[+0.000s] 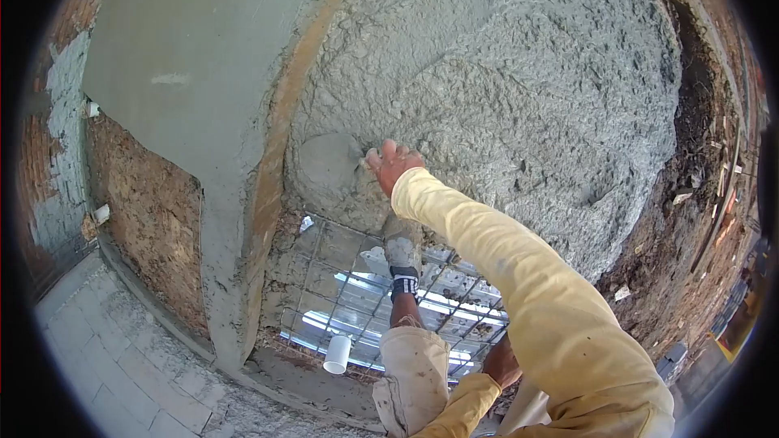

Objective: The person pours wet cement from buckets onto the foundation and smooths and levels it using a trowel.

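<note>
My right hand (393, 164), at the end of a yellow sleeve, reaches over the near edge of a large bed of wet grey concrete (519, 97). Its fingers are curled round what seems to be the handle of a trowel (329, 158). The rounded, flat blade lies on the concrete left of the hand, so coated in grey that its outline is hard to make out. My left hand (503, 361) is low in the view, beside my legs and partly behind the right sleeve. The left fingers are hidden, and I cannot tell whether they hold anything.
A rebar grid (357, 276) over shiny sheeting lies below the concrete, with my boot on it. A white pipe stub (337, 354) stands up there. On the left runs a wooden board (280, 122) beside smooth grey plaster (195, 40). Rough soil (649, 219) borders the right.
</note>
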`<state>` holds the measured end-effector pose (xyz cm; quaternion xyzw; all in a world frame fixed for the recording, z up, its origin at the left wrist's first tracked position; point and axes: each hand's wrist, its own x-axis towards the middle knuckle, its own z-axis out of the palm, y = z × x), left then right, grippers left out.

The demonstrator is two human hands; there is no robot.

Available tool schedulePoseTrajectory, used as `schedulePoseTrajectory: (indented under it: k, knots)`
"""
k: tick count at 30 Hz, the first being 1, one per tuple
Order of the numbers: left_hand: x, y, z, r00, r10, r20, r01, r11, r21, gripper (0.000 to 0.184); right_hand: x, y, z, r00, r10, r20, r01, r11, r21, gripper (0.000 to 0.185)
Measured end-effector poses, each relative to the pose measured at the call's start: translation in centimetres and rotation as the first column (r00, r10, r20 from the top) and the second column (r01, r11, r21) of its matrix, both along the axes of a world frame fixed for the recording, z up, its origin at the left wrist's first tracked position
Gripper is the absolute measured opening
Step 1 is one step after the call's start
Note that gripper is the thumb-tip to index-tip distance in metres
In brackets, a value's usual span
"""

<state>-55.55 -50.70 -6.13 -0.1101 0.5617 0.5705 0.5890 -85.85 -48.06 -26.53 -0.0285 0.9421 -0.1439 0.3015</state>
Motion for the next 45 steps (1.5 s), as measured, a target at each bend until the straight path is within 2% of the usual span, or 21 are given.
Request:
schedulePoseTrajectory:
  k: [2, 5, 6, 8, 10, 11, 13, 14, 16, 20, 22, 23, 28, 31, 34, 37, 39, 40, 41, 43, 45]
  knots:
    - [-0.2, 0.1, 0.1, 1.0, 0.006, -0.002, -0.006, 1.0, -0.009, 0.042, -3.8, 3.8, -0.7, 0.992, -0.02, -0.127, 0.038, 0.989, 0.141, 0.031]
    - [-0.5, 0.4, 0.3, 0.999, 0.032, 0.006, -0.032, 0.999, -0.022, 0.042, -10.7, 10.7, -0.4, 0.938, -0.28, -0.204, 0.323, 0.92, 0.222, 0.028]
    - [0.1, 0.5, -0.1, 0.999, 0.053, 0.001, -0.053, 0.998, -0.032, 0.042, -12.8, 12.5, -1.7, 0.811, -0.528, -0.253, 0.567, 0.816, 0.114, 0.028]
    - [-0.3, 0.1, -0.5, 0.996, 0.081, 0.038, -0.081, 0.997, -0.004, 0.041, -16.9, 15.1, -0.7, 0.488, -0.867, -0.101, 0.871, 0.491, -0.001, 0.033]
    - [-2.2, -0.1, 0.0, 0.996, 0.062, 0.059, -0.063, 0.998, 0.016, 0.042, -20.8, 16.8, -3.7, 0.64, -0.768, -0.02, 0.759, 0.627, 0.177, 0.042]
    - [-1.6, 0.1, -0.2, 0.996, 0.059, 0.063, -0.06, 0.998, 0.01, 0.042, -20.6, 16.6, -4.5, 0.77, -0.637, -0.003, 0.631, 0.762, 0.143, 0.044]
    - [-1.9, 0.6, 0.1, 0.998, 0.05, 0.043, -0.049, 0.999, -0.007, 0.041, -19.2, 13.9, -6.1, 0.83, -0.557, -0.035, 0.558, 0.828, 0.053, 0.052]
    - [-2.6, 0.7, 0.3, 0.999, 0.043, 0.014, -0.042, 0.999, -0.02, 0.041, -18.3, 11.1, -7.1, 0.774, -0.629, -0.08, 0.63, 0.777, -0.007, 0.054]
    - [-2.9, 0.7, 0.2, 0.998, 0.051, -0.032, -0.051, 0.999, 0.019, 0.04, -13.8, 4.5, -3.3, 0.909, -0.411, 0.067, 0.412, 0.911, -0.001, 0.055]
    - [-3.0, 0.8, 0.0, 0.999, 0.049, -0.018, -0.048, 0.998, 0.035, 0.04, -5.9, -5.2, -1.1, 0.789, -0.528, 0.313, 0.589, 0.795, -0.145, 0.054]
    - [-2.8, 0.9, 0.1, 0.999, 0.046, 0.016, -0.047, 0.999, 0.017, 0.04, -1.9, -9.1, -0.2, 0.799, -0.447, 0.402, 0.557, 0.802, -0.215, 0.054]
    - [-2.7, 1.1, 0.0, 0.998, 0.049, 0.029, -0.05, 0.999, 0.009, 0.04, 1.0, -12.1, -2.9, 0.887, -0.344, 0.307, 0.424, 0.871, -0.249, 0.047]
    - [-1.9, 1.2, -0.2, 0.996, 0.049, 0.08, -0.049, 0.999, -0.001, 0.04, 3.4, -9.4, 0.0, 0.978, -0.092, 0.19, 0.141, 0.954, -0.263, 0.03]
    - [-1.2, 1.0, -0.5, 0.992, 0.053, 0.114, -0.054, 0.998, 0.01, 0.041, -1.0, -2.3, -0.9, 0.99, 0.105, -0.093, -0.113, 0.99, -0.085, 0.025]
    - [0.0, 1.0, -1.0, 0.986, 0.067, 0.153, -0.071, 0.997, 0.026, 0.041, -8.1, 7.0, -0.4, 0.983, 0.044, -0.179, -0.015, 0.987, 0.159, 0.028]
    - [0.7, 1.2, -0.9, 0.982, 0.095, 0.166, -0.1, 0.995, 0.023, 0.042, -14.9, 16.1, 0.3, 0.942, -0.268, -0.201, 0.302, 0.94, 0.16, 0.035]
    - [0.3, 1.2, -0.9, 0.98, 0.09, 0.179, -0.097, 0.995, 0.032, 0.043, -18.1, 20.7, -0.9, 0.777, -0.59, -0.221, 0.625, 0.766, 0.152, 0.036]
    - [0.1, 1.0, -1.0, 0.98, 0.087, 0.181, -0.094, 0.995, 0.027, 0.043, -19.5, 22.4, -2.3, 0.487, -0.838, -0.246, 0.87, 0.49, 0.055, 0.039]
    - [-0.1, 0.8, -1.1, 0.98, 0.084, 0.181, -0.09, 0.996, 0.026, 0.043, -20.0, 24.8, -3.0, 0.811, -0.567, -0.145, 0.574, 0.724, 0.382, 0.04]
    - [-0.2, 0.6, -1.0, 0.98, 0.078, 0.183, -0.086, 0.996, 0.032, 0.043, -17.2, 28.5, -2.6, 0.881, -0.472, -0.015, 0.402, 0.732, 0.55, 0.041]
    - [0.2, 0.6, -1.0, 0.981, 0.085, 0.177, -0.094, 0.995, 0.045, 0.043, -13.5, 31.5, -1.8, 0.778, -0.628, -0.012, 0.503, 0.612, 0.61, 0.043]
